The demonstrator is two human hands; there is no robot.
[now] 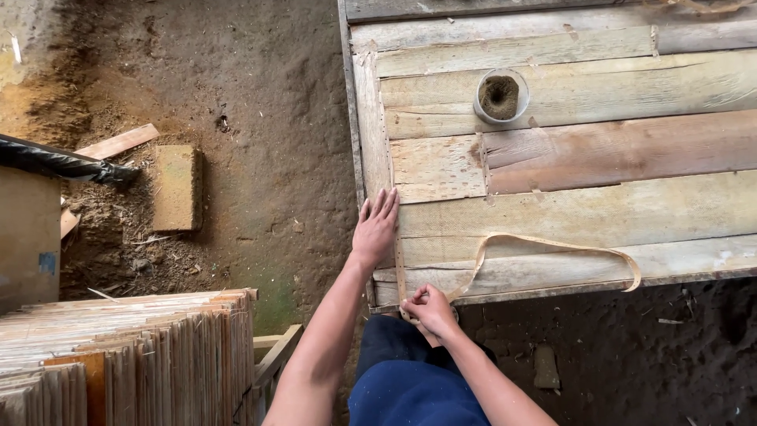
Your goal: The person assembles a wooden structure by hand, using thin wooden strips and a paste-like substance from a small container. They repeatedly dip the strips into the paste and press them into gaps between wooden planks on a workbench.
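A stack of thin wooden sheets (130,355) is being seen at the left. The plank table (568,158) edge is being pressed by the flat, spread left hand (375,226). A thin tan strip (544,248), looping over the table's near edge, is being pinched by the right hand (430,309). A small round cup (501,95) is being seen farther back.

A sand-filled cup (501,96), a brick (177,188) on dirt, stacked thin boards (126,355).

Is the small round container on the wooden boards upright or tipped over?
Upright. The round container stands on the wooden boards with its open mouth facing up, brownish material visible inside.
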